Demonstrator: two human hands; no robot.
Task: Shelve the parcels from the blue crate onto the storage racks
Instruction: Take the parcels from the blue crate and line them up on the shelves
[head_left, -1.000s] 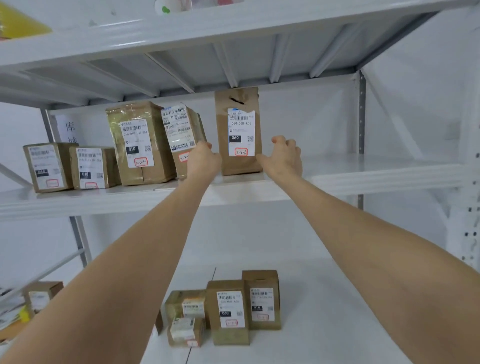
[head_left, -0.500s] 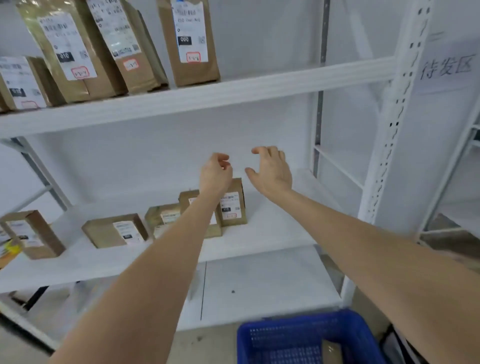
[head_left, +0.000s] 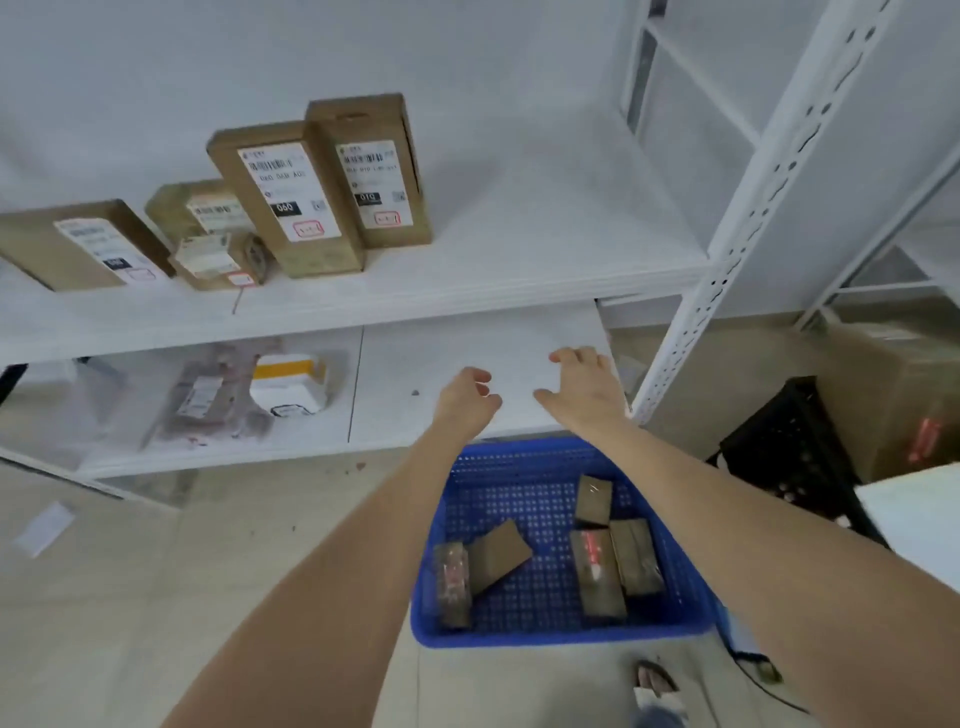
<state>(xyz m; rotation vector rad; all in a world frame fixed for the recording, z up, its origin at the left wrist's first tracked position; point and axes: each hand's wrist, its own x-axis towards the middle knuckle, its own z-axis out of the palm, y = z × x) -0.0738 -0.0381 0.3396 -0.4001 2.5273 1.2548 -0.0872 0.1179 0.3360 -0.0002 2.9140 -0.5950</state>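
Both hands have dropped from the upper shelf, empty, so another pick looks due; left hand (head_left: 466, 397) loosely curled, right hand (head_left: 584, 387) spread open, both above the blue crate's (head_left: 524, 631) far rim; roughly five parcels (head_left: 595, 569) remain inside, blurred; shelved boxes (head_left: 291, 200) stand upright.

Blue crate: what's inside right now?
The blue perforated plastic crate holds five brown cardboard parcels, some taped. Both forearms cross its near corners, so anything beneath them is hidden.
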